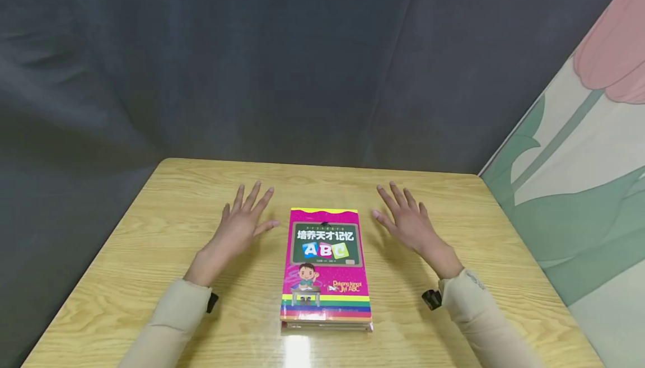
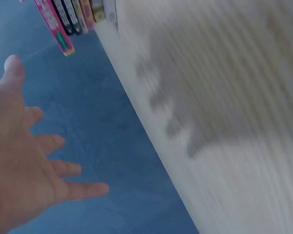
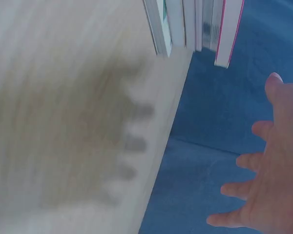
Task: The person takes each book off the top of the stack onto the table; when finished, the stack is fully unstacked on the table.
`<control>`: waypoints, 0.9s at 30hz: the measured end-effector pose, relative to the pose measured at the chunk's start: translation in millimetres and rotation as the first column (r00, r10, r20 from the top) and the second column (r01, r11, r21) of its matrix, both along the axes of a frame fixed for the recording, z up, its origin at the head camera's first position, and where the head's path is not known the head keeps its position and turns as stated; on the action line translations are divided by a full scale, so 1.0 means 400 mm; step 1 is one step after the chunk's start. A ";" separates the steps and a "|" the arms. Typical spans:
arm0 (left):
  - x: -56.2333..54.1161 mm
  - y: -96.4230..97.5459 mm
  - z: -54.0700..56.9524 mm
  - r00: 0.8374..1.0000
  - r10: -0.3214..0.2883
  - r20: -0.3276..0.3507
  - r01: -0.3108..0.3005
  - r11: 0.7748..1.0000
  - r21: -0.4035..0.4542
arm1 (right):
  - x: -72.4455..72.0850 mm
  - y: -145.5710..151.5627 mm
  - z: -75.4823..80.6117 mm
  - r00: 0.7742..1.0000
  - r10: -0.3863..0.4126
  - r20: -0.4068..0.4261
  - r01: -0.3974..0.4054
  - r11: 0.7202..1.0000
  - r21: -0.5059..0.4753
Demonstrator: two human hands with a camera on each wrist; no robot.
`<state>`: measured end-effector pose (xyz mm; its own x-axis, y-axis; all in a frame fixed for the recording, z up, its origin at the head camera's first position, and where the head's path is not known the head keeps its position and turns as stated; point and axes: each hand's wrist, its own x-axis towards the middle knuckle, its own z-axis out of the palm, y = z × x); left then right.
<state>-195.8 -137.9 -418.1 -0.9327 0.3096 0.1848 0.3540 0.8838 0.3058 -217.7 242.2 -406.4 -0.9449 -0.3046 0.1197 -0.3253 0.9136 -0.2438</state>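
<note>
A pink book [image 1: 325,278] with a green chalkboard and the letters ABC on its cover lies flat at the table's middle. Both wrist views show it as the top of a stack of several books, whose edges appear in the left wrist view [image 2: 83,14] and the right wrist view [image 3: 190,24]. To the left of the stack, my left hand [image 1: 234,231] hovers over the table with its fingers spread and straight. My right hand [image 1: 410,225] hovers likewise on the right side. Neither hand touches the books, and each casts a shadow on the wood.
The books rest on a light wood-grain table [image 1: 151,256]. Behind it hangs a dark blue-grey curtain [image 1: 302,65]. At the right stands a panel with a pink and green flower print [image 1: 579,189]. A dark wrist device [image 1: 431,299] sits at the right cuff.
</note>
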 end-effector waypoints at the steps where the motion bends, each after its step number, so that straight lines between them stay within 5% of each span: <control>1: 0.016 0.007 -0.001 1.000 0.008 0.007 -0.008 0.999 0.031 | 0.010 -0.002 -0.004 1.000 0.001 -0.002 -0.001 1.000 -0.008; 5: 0.100 0.054 -0.008 0.987 0.000 0.163 -0.036 0.976 0.215 | 0.075 -0.018 -0.026 0.999 0.032 -0.007 -0.033 0.996 -0.079; 9: 0.162 0.103 -0.027 0.941 -0.076 0.329 -0.074 0.904 0.421 | 0.165 -0.047 -0.057 0.994 0.107 0.029 -0.099 0.976 -0.196; 12: 0.172 0.126 -0.044 0.931 -0.131 0.339 -0.084 0.830 0.552 | 0.220 -0.068 -0.078 0.981 0.151 0.120 -0.108 0.946 -0.305; 14: 0.172 0.132 -0.050 0.939 -0.146 0.313 -0.077 0.795 0.602 | 0.245 -0.081 -0.088 0.971 0.161 0.178 -0.089 0.929 -0.359; 20: 0.188 0.140 -0.039 0.959 -0.110 0.259 -0.095 0.740 0.665 | 0.272 -0.095 -0.101 0.963 0.167 0.211 -0.065 0.905 -0.421; 24: 0.192 0.135 -0.030 0.937 -0.168 0.306 -0.150 0.600 0.786 | 0.277 -0.095 -0.100 0.963 0.172 0.206 -0.073 0.905 -0.419; 27: 0.177 0.122 -0.034 0.878 -0.305 0.369 -0.199 0.468 0.861 | 0.279 -0.097 -0.102 0.960 0.178 0.216 -0.070 0.900 -0.431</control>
